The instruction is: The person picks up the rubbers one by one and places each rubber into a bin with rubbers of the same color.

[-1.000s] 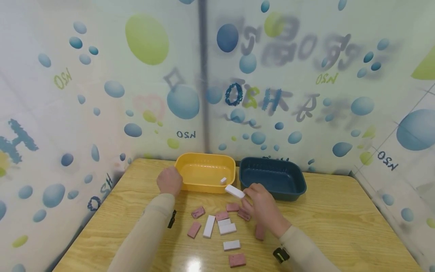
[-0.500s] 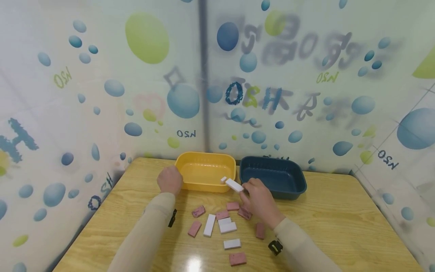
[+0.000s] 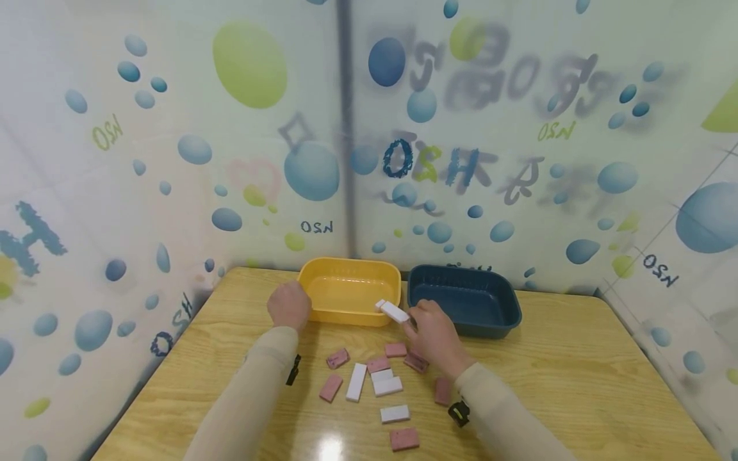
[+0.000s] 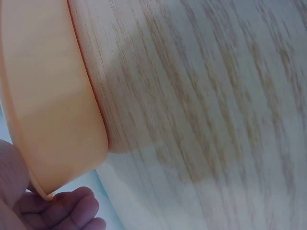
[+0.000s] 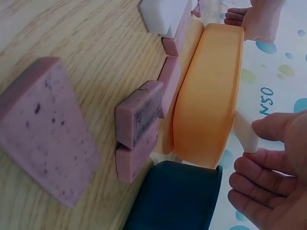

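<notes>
My right hand (image 3: 436, 334) pinches one end of a white rectangular block (image 3: 394, 312) between thumb and fingers. That block overlaps the front right rim of the yellow bin (image 3: 340, 317), and its far end overlaps a smaller white piece (image 3: 380, 303) inside. In the right wrist view, thumb and forefinger hold the white block (image 5: 246, 132) beside the bin's rim, the other fingers curled below. At the bin's left end my left hand (image 3: 289, 307) grips the rim; the left wrist view has its fingers (image 4: 79, 211) bent round the corner lip.
A dark blue bin (image 3: 467, 330) stands right of the yellow one. In front of them, several pink speckled blocks (image 3: 404, 439) and white blocks (image 3: 356, 383) lie scattered on the wooden table (image 3: 565, 371). A patterned wall (image 3: 490, 128) rises behind the bins.
My right hand has carried the white block slightly left and up over the yellow bin's rim, toward the small white piece. The left hand keeps its hold on the bin.
</notes>
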Demonstrator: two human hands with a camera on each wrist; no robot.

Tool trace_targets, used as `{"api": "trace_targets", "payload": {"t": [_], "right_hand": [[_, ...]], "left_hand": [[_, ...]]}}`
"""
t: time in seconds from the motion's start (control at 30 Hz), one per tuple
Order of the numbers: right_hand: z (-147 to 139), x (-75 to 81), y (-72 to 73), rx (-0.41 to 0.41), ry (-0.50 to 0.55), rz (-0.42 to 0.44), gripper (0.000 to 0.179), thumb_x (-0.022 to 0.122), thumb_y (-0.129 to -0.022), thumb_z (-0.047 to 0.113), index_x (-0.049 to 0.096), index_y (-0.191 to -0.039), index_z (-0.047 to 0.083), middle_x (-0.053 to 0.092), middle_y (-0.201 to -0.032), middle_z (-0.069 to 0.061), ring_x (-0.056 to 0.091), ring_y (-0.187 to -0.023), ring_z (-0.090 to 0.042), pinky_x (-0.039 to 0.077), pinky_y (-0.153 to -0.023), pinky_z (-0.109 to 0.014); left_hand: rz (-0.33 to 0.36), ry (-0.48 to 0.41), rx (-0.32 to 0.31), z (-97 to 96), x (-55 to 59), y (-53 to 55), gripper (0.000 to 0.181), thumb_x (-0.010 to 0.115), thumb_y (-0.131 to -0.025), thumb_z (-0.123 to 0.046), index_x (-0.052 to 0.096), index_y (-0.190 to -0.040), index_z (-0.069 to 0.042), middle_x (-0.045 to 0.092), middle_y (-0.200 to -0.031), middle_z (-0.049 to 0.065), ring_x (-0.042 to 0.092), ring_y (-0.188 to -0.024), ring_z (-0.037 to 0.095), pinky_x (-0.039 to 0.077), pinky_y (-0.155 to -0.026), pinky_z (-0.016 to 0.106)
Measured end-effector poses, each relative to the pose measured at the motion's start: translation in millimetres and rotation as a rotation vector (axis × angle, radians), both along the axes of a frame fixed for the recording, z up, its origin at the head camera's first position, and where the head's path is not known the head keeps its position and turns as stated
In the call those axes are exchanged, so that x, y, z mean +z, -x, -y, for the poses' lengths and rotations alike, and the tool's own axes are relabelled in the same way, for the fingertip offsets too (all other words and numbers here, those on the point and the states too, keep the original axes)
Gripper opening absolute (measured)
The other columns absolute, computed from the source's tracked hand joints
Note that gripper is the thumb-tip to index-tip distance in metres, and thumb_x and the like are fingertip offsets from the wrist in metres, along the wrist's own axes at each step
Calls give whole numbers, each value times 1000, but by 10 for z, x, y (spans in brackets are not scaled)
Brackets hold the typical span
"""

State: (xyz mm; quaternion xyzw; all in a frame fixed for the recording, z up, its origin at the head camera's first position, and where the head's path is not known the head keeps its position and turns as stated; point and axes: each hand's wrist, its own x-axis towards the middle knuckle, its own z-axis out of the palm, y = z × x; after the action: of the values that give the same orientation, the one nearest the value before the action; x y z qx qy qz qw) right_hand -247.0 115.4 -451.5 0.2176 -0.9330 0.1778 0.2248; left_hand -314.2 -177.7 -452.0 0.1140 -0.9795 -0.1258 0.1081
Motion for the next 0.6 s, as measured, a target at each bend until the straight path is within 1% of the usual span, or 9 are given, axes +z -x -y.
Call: {"api": "trace_targets", "payload": {"t": [0.33, 0.6], "right_hand": [[39, -37, 57, -12, -7, 21, 18, 75, -93, 17, 75, -96, -1, 62, -87, -8, 56, -80, -23, 53, -72, -40], [78, -41, 105, -15, -16, 14, 17, 76, -93, 17, 75, -95, 0, 59, -84, -5, 52, -77, -20, 51, -68, -35]], "left_hand": [[-2, 6, -10, 6, 14, -13, 30, 53, -98, -6, 65, -72, 2, 63, -65, 14, 63, -57, 24, 49, -47, 36], [-1, 11, -16, 23, -20, 5, 33, 52, -99, -6, 62, -68, -1, 60, -61, 11, 60, -55, 20, 46, -44, 33]]}}
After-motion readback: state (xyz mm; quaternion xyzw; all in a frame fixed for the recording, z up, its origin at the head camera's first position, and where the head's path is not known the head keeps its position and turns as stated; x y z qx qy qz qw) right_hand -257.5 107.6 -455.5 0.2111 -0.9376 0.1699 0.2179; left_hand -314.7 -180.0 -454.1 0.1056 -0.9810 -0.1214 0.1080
